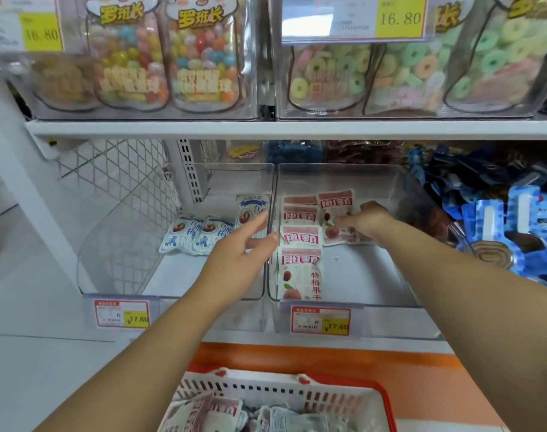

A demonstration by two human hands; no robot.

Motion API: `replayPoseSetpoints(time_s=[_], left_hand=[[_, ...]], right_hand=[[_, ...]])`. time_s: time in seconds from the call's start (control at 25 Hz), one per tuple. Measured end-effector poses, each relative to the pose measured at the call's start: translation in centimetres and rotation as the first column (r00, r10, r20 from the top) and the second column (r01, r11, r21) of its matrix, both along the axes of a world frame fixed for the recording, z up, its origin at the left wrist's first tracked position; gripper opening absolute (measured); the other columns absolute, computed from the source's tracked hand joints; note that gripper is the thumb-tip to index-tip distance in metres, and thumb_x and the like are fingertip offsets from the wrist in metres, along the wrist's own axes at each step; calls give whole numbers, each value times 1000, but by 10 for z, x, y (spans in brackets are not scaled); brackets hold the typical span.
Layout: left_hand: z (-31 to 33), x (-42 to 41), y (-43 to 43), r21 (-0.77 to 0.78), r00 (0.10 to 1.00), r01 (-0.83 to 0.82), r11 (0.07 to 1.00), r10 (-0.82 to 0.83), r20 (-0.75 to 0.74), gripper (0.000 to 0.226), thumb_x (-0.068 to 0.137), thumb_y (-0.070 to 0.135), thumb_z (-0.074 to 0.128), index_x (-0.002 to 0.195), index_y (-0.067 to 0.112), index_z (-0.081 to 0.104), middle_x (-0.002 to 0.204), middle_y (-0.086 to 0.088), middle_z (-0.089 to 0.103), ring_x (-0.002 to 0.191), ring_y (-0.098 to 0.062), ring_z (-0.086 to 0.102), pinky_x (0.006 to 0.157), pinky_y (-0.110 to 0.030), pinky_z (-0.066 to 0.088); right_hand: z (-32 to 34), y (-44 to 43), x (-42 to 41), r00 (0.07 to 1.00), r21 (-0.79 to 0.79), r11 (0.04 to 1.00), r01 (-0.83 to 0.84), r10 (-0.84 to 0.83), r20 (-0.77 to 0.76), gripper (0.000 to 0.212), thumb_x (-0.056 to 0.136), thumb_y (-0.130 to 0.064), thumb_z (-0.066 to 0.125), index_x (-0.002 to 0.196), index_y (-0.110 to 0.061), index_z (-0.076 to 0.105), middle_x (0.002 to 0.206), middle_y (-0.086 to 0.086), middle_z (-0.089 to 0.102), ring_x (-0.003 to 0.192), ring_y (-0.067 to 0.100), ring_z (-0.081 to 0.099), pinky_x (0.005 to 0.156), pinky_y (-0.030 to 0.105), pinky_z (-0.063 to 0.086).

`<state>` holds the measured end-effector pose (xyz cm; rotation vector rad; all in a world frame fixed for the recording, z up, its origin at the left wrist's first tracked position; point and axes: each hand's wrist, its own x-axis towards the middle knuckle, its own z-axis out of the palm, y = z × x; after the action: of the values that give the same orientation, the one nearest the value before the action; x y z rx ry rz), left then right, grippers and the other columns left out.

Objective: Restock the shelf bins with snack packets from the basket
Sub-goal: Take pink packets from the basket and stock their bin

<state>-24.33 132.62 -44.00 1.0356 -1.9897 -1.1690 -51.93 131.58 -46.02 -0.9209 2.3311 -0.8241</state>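
The right hand [367, 221] is deep in the clear plastic right-hand bin [390, 275], fingers curled down onto a red-and-white snack packet [336, 202] that lies flat at the back, just beside a column of matching packets [300, 241]. The left hand [241, 247], fingers straight and holding nothing, touches the wall shared with the clear plastic left-hand bin [116, 244], where blue-and-white packets [188, 233] lie. The left price tag [122, 313] reads 17.80, the right price tag [320, 320] 17.60. On the shelf above, a yellow label [400, 17] says 16.80, near bags of coloured sweets [200, 57]. The red-and-white plastic basket [297, 385] sits below, packets inside
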Motion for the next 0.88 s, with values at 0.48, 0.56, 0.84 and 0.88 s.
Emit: replayPoseSetpoints(time_s=[0.48,0.56,0.84,0.88], left_hand=[[-99,74,123,-260,987,-51,964,88,135,20,91,29,55,107,30,67,98,15,63,79,-3,59,72,-21,51],[-137,84,144,37,945,20,999,-31,325,24,95,24,56,117,29,64,111,11,66,82,1,61,74,-21,52],[-194,101,185,552,896,-75,830,-187,403,38,92,26,58,130,25,54,102,-1,63,98,-24,67,85,-42,57],[-198,102,185,588,900,-96,803,-183,397,45,92,26,59,135,23,49,102,-1,61,100,-25,66,86,-43,57]], right_hand=[[-36,194,168,841,-334,784,-524,414,-348,7,97,-20,49,100,-26,51,75,-9,56,61,4,52,53,14,36],[-75,208,178,773,131,795,-592,607,-187,22,100,-19,43,116,-20,57,93,-7,64,69,2,55,56,15,37],[-204,256,235,945,498,812,-303,323,49,101,69,-50,81,145,-14,24,134,9,49,126,29,44,98,39,46],[-211,257,243,960,480,843,-241,280,-9,105,67,-49,82,146,-14,22,138,11,46,131,31,40,100,42,46]])
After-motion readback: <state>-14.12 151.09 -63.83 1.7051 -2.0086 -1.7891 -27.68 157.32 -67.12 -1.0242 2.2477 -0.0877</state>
